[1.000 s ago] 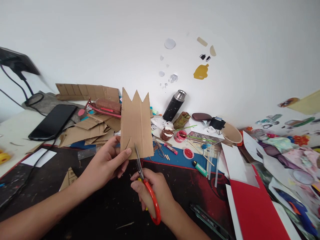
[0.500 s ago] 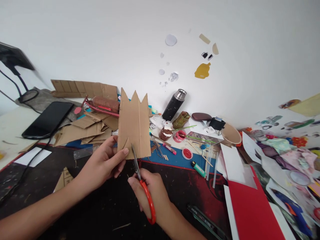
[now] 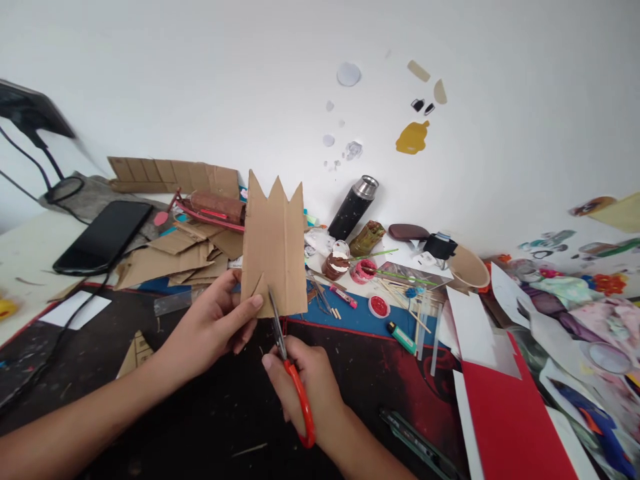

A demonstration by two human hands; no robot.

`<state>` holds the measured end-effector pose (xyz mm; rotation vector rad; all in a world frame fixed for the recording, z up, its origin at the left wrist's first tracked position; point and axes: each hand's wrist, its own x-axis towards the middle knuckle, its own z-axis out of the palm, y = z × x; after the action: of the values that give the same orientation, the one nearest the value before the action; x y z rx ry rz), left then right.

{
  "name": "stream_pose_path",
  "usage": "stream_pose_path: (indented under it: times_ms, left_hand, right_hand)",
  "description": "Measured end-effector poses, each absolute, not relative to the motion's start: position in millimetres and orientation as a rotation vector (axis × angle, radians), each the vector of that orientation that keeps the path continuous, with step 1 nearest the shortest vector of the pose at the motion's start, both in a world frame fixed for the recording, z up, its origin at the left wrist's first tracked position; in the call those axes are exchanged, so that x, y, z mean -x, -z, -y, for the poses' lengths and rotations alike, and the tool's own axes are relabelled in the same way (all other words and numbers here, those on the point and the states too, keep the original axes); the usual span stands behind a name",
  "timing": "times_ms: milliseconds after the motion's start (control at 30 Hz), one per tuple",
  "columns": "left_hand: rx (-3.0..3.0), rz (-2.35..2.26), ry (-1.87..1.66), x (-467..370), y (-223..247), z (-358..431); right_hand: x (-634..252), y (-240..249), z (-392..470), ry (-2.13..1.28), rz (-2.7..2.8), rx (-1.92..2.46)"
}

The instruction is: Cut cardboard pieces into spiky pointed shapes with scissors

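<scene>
My left hand point(image 3: 225, 323) pinches the lower left corner of an upright piece of cardboard point(image 3: 275, 243), thumb in front and fingers behind. Its top edge is cut into pointed zigzag teeth, and a slanted slit shows near the bottom beside my thumb. In my right hand point(image 3: 305, 380) is a pair of scissors point(image 3: 301, 400) with orange-red handles. The blades point up and lie at the bottom edge of the cardboard, just right of my left thumb. How far the blades are apart is hard to tell.
Cardboard scraps point(image 3: 170, 260) and a black phone point(image 3: 103, 237) lie at left. Behind stand a black thermos point(image 3: 353, 208) and paint jars point(image 3: 336, 265). A green utility knife point(image 3: 415, 440), red paper point(image 3: 515, 413) and a blue glue gun point(image 3: 593, 423) are at right.
The whole view has shifted slightly, so everything sits a little further right. Both hands keep their hold, and the scissors stay at the cardboard's bottom edge.
</scene>
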<state>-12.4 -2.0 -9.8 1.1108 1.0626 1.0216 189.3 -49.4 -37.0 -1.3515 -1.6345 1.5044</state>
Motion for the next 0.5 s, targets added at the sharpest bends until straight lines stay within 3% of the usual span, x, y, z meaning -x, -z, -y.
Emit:
stream_pose_path:
  times_ms: [500]
  left_hand:
    - [-1.18,-1.058,-1.078,12.5,0.7,5.4]
  right_hand:
    - [-199.8,34.0,41.9,-1.716,1.586,1.144]
